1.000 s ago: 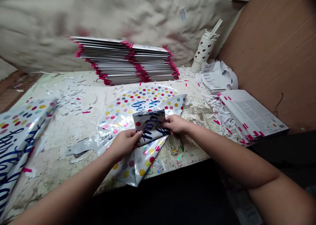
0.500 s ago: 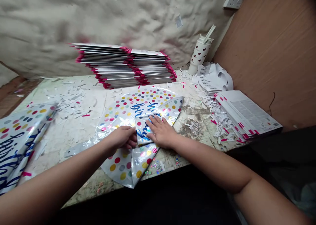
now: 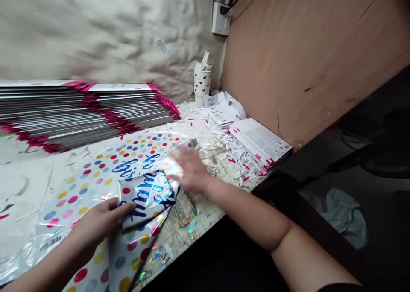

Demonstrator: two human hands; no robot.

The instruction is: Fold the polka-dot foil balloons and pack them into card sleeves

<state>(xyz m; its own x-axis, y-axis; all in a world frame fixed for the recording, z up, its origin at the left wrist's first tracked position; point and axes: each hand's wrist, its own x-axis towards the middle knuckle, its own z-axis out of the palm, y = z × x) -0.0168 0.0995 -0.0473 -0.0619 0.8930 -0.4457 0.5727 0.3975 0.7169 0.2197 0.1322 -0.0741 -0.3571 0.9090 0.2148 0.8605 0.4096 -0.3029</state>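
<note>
So the paper-littered surface (image 3: 213, 149) has this dotted foil balloon (image 3: 96, 172) lying flat on it. Left hand's (image 3: 104, 219) fingers are clamped on its folded edge; right hand (image 3: 190, 168) is a blur, fingers look spread apart.

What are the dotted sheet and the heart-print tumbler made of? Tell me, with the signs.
Dotted sheet: thin, shiny plastic or foil-like film, judging by its crisp folds and bright glare. Heart-print tumbler: smooth, off-white, possibly coated metal or plastic; its even surface fits either.
</note>
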